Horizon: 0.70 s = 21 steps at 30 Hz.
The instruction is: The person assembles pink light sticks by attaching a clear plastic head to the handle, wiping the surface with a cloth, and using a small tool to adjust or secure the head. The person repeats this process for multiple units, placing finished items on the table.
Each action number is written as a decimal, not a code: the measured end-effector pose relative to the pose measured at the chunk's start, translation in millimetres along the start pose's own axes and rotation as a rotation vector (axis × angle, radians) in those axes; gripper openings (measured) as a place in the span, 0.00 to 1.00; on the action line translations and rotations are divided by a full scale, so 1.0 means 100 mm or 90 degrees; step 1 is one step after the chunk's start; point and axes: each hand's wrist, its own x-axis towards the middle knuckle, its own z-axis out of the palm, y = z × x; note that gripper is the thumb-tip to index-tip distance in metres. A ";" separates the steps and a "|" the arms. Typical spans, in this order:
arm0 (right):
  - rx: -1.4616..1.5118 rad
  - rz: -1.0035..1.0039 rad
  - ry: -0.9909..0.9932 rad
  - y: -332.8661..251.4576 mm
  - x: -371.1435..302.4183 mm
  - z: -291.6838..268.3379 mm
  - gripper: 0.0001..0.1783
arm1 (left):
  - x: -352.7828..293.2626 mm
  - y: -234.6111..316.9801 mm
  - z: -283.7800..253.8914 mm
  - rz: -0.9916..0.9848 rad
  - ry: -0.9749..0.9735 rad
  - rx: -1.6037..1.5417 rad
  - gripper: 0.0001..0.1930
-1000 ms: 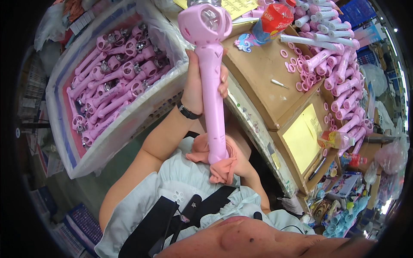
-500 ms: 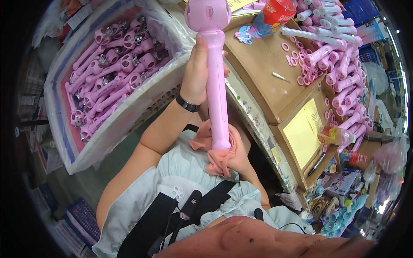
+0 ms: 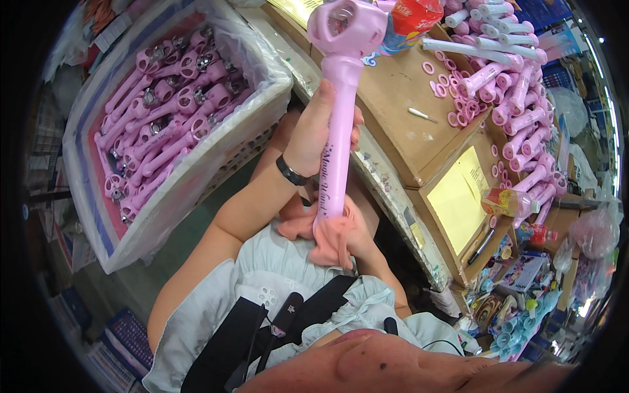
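Note:
A pink toy wand [image 3: 339,118] with a round, windowed head stands upright before me, its head toward the far edge. My left hand [image 3: 313,134] is wrapped round its upper handle, just below the head. At the wand's lower end, my right hand [image 3: 357,239] presses a salmon-coloured cloth [image 3: 333,243] round the handle tip. Dark lettering and small star marks run along the handle side that faces up. The cloth hides part of the right hand's fingers.
On the left stands a plastic-lined crate [image 3: 265,108] of similar wands. Right of me, a cardboard-covered table [image 3: 393,124] bears pink rings [image 3: 462,108], a small white-handled tool [image 3: 421,114], yellow paper [image 3: 455,196], a bottle [image 3: 508,203], a black pen [image 3: 481,245] and a pile of pink wand parts [image 3: 524,124].
The wand has turned about its length, so lettering now shows where a plain seamed side faced up. Its head has shifted right and slightly nearer, the left hand moving with it.

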 end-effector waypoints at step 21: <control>-0.144 -0.409 0.365 -0.17 0.05 -0.15 0.29 | -0.06 0.07 -0.12 0.011 -0.069 0.164 0.26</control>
